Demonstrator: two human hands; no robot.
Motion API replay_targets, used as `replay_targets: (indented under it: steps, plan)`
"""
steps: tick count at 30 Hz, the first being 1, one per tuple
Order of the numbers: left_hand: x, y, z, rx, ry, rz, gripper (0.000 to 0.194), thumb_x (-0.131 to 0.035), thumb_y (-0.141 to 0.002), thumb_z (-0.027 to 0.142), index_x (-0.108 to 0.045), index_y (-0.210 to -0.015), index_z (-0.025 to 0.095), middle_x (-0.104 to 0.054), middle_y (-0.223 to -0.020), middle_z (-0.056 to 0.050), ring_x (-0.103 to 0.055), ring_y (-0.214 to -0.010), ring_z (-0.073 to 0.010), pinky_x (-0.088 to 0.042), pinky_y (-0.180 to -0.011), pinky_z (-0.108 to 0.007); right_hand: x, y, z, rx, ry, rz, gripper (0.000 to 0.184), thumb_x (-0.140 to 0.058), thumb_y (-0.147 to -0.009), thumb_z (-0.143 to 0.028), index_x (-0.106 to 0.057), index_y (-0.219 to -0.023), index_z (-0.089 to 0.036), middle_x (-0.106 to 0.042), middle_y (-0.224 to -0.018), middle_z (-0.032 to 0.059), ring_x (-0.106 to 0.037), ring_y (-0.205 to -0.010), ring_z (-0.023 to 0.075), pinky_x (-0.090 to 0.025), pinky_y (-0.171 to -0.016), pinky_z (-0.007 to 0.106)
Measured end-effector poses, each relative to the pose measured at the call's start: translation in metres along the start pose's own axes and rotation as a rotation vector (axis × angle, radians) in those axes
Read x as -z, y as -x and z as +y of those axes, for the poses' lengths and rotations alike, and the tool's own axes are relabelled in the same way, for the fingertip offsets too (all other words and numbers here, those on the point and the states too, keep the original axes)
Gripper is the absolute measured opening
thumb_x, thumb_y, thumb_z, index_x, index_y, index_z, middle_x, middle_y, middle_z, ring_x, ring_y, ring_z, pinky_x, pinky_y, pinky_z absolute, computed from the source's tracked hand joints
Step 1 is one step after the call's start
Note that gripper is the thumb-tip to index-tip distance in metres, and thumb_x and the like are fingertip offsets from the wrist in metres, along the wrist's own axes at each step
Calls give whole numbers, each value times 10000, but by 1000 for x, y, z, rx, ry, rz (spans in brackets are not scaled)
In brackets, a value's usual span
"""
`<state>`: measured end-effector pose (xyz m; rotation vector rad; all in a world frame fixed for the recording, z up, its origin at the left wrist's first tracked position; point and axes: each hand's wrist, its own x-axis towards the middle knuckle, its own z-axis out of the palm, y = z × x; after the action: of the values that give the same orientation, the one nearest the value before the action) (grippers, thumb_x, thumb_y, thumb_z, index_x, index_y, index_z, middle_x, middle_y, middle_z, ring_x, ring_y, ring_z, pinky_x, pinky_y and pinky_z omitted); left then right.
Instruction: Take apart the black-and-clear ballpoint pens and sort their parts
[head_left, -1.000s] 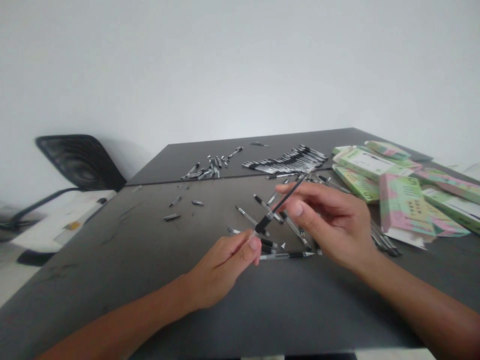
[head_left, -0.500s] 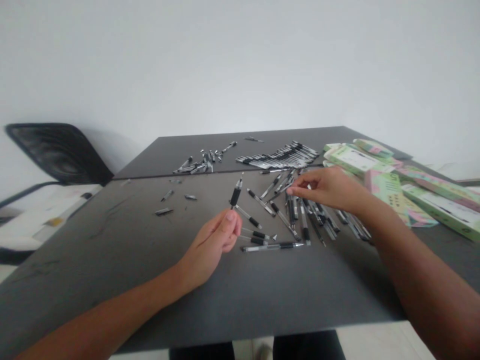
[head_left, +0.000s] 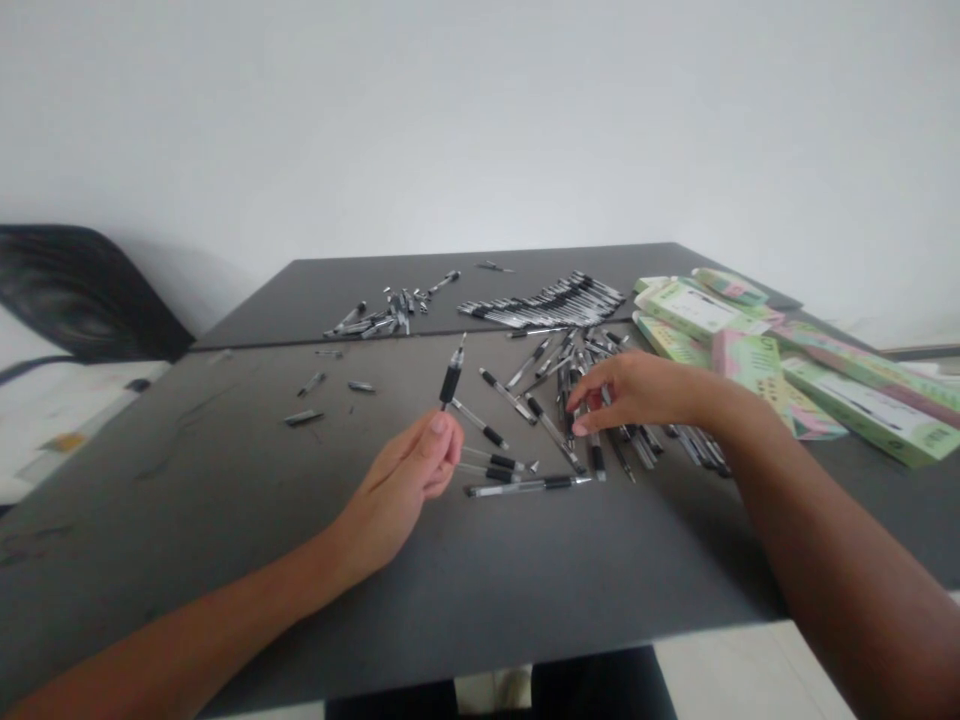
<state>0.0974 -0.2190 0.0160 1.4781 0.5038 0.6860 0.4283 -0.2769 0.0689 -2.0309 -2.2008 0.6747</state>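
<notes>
My left hand is raised above the dark table top, pinching a black-gripped ballpoint pen upright between thumb and fingertips. My right hand reaches out flat over a loose heap of black-and-clear pens. Its fingertips rest among them, and no pen clearly sits in its grip. Several single pens lie just right of my left hand, apart from it.
A tight row of pens and a scatter of pen parts lie on the far table section. Green-and-pink cardboard boxes are stacked at the right. A black chair back stands at the left.
The pen has passed from my right hand to my left, which holds it upright. My right hand has moved away to the right, down onto the heap of pens. The view has drifted slightly.
</notes>
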Motion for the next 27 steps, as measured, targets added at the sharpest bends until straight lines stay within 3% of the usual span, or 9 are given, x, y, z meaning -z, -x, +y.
replay_targets:
  steps: [3, 9, 17, 20, 27]
  plan:
    - [1, 1, 0, 4, -19, 2, 583, -543, -1035, 736, -525, -788, 207, -273, -590, 99, -203, -506, -92, -205, -470, -216, -4, 0, -9, 59, 11, 49, 434, -773, -884, -624, -881, -1112, -271, -830, -915, 19, -743, -766, 201, -495, -692, 290]
    - [0, 1, 2, 19, -38, 9, 600, -548, -1019, 759, -520, -781, 208, -275, -589, 98, -204, -508, -93, -199, -466, -217, -22, -12, -23, 202, 63, 273, 329, -675, -1013, -453, -869, -1151, -227, -848, -1056, 70, -753, -867, 213, -500, -768, 298]
    - [0, 2, 2, 23, -47, 4, 608, -540, -1015, 771, -524, -780, 211, -264, -590, 97, -202, -508, -96, -190, -465, -221, -32, -19, -27, 193, 88, 170, 379, -756, -974, -487, -841, -1225, -217, -835, -1114, 86, -752, -926, 244, -498, -804, 323]
    - [1, 2, 2, 31, -57, 7, 612, -533, -1014, 778, -522, -778, 213, -266, -592, 95, -204, -510, -99, -188, -467, -225, -26, -16, -20, 223, -4, 181, 340, -763, -963, -492, -863, -1167, -239, -832, -1052, 63, -738, -865, 212, -490, -767, 303]
    - [4, 0, -1, 44, -65, 39, 633, -522, -997, 807, -516, -770, 217, -252, -589, 99, -192, -510, -100, -191, -472, -235, -12, -14, 24, 121, 38, 523, 297, -717, -971, -454, -882, -1106, -248, -778, -948, 67, -682, -781, 201, -485, -742, 320]
